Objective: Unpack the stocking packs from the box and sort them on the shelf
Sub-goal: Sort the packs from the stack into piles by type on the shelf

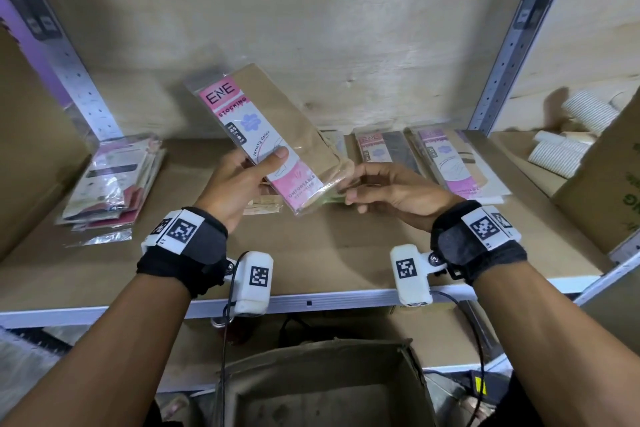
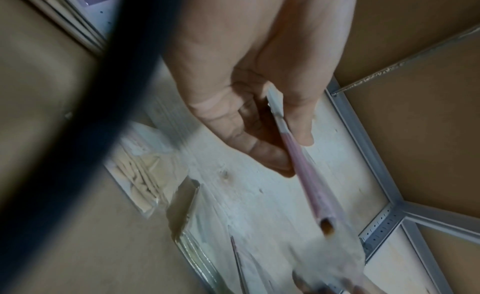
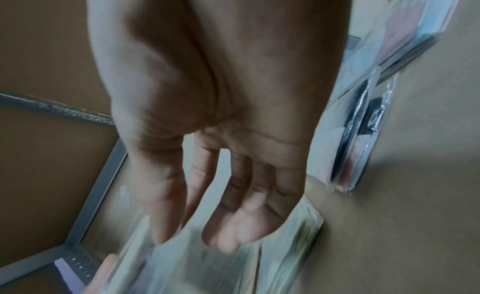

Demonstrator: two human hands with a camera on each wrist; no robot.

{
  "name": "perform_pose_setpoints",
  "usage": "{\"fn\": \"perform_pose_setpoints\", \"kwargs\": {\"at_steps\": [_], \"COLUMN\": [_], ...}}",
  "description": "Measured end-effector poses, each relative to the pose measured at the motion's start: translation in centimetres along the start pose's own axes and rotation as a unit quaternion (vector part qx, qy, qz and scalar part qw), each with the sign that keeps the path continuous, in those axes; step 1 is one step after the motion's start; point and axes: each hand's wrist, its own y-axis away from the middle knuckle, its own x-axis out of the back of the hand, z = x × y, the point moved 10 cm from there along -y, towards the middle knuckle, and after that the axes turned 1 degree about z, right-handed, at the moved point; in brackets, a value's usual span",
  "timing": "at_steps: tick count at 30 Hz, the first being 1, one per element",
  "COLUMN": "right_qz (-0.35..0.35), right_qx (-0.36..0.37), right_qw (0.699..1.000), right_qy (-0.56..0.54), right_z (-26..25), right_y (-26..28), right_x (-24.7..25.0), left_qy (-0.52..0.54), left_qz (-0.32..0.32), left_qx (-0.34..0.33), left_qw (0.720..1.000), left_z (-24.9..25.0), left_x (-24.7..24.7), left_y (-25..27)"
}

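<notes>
My left hand [image 1: 266,166] holds a beige stocking pack [image 1: 273,135] with a pink and white label, tilted above the shelf board [image 1: 311,253], thumb on its front. The left wrist view shows that pack [image 2: 309,175] edge-on, pinched between thumb and fingers of the left hand [image 2: 289,150]. My right hand [image 1: 360,191] hovers open by the pack's lower right corner, fingers relaxed. In the right wrist view the right hand [image 3: 192,240] has straight fingers above blurred clear packs [image 3: 207,267]. The open cardboard box [image 1: 322,385] stands below the shelf.
Sorted piles lie on the shelf: one at the left [image 1: 114,184], beige packs under my hands [image 1: 265,206], two piles at the back right [image 1: 384,149] [image 1: 457,163]. Cardboard boxes flank the bay, left [image 1: 27,149] and right [image 1: 606,191]. White rolls [image 1: 568,146] lie beyond the metal upright [image 1: 512,45].
</notes>
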Motion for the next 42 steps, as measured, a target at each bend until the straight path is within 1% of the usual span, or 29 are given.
{"fn": "perform_pose_setpoints", "kwargs": {"at_steps": [4,6,8,12,15,18,20,22,25,26,28,30,32,35,38,42], "right_qz": [0.055,0.065,0.057,0.011,0.017,0.021,0.012,0.007,0.034,0.04,0.051,0.074,0.093,0.094,0.087,0.111], "right_qx": [0.034,0.05,0.051,0.027,-0.001,-0.05,-0.071,-0.076,-0.094,-0.097,-0.1,-0.105,-0.109,-0.124,-0.139,-0.131], "right_qw": [0.998,0.997,0.997,0.992,0.98,0.971,0.976,0.984,0.991,0.992,0.991,0.988,0.985,0.984,0.985,0.985], "right_qy": [0.014,0.001,-0.019,-0.124,-0.2,-0.232,-0.206,-0.159,-0.084,-0.07,-0.068,-0.085,-0.097,-0.089,-0.048,-0.017], "right_z": [-0.7,-0.9,-0.9,-0.6,-0.3,0.3,0.8,1.3,2.4,2.6,2.7,2.7,3.0,3.5,3.9,4.0], "right_y": [-0.1,-0.1,-0.2,-0.2,-0.1,-0.1,-0.1,-0.1,-0.2,-0.3,-0.3,-0.3,-0.3,-0.1,-0.1,-0.5], "right_x": [0.5,0.4,0.0,-0.8,-0.4,-0.4,-0.5,-0.9,-0.7,-0.5,0.0,0.8,1.4,1.5,1.2,1.6], "left_qy": [0.021,0.029,0.034,0.01,-0.027,-0.052,-0.076,-0.099,-0.125,-0.116,-0.066,-0.018,-0.001,-0.024,-0.075,-0.129], "left_qz": [-0.014,-0.026,-0.034,-0.04,-0.053,-0.053,-0.046,-0.046,-0.07,-0.078,-0.11,-0.162,-0.192,-0.183,-0.167,-0.111], "left_qx": [0.009,0.019,0.025,0.026,0.016,0.01,0.012,0.025,0.052,0.068,0.124,0.191,0.217,0.218,0.218,0.2], "left_qw": [1.0,0.999,0.999,0.999,0.998,0.997,0.996,0.994,0.988,0.988,0.984,0.968,0.957,0.958,0.959,0.965], "left_z": [-0.3,-0.6,-0.9,-1.1,-1.1,-1.1,-1.3,-1.7,-2.5,-2.8,-3.7,-4.8,-5.2,-5.5,-5.9,-5.8], "left_x": [-0.2,-0.6,-1.0,-1.3,-1.4,-1.3,-1.1,-1.1,-1.9,-2.2,-3.0,-4.2,-4.9,-4.8,-4.1,-2.8], "left_y": [-0.1,0.0,0.1,0.2,0.3,0.2,0.1,0.1,0.5,0.7,1.3,2.4,3.1,3.0,2.8,2.0]}}
